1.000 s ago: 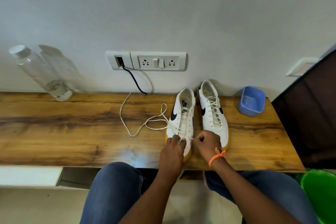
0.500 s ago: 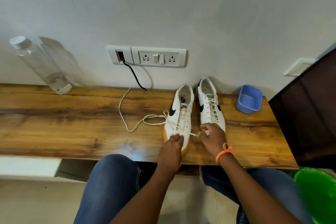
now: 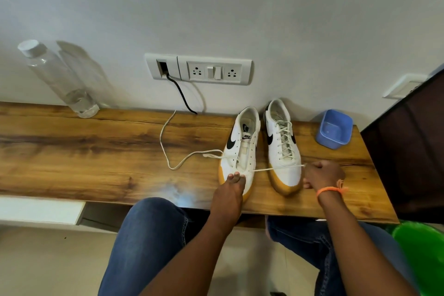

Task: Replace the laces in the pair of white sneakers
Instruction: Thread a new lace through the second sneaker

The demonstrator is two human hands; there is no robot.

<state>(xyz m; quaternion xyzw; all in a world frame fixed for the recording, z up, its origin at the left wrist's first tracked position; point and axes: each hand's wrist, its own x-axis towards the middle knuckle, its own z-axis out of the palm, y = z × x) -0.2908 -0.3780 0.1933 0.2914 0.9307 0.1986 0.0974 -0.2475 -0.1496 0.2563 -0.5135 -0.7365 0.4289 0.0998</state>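
Two white sneakers sit side by side on a wooden tabletop [image 3: 96, 151]. The left hand [image 3: 230, 190] presses flat fingers on the left sneaker [image 3: 240, 151]. The right hand [image 3: 322, 175] pinches a white lace [image 3: 274, 169] stretched taut across the laced right sneaker [image 3: 283, 151].

A wooden shelf [image 3: 72, 151] with dark grain streaks runs along the wall. At its far left corner stands a clear plastic bottle [image 3: 60, 79] with a white cap, nearly drained of water. Toward the right sit two white sneakers, toes toward the near edge: the left sneaker [image 3: 240, 151] (mostly unlaced) and, just beside it, the laced right sneaker [image 3: 283, 146]. A white lace [image 3: 173, 149] trails from the left sneaker in a loose curve across the wood. A small blue plastic tub [image 3: 334, 130] rests near the right end, apart from the shoes.
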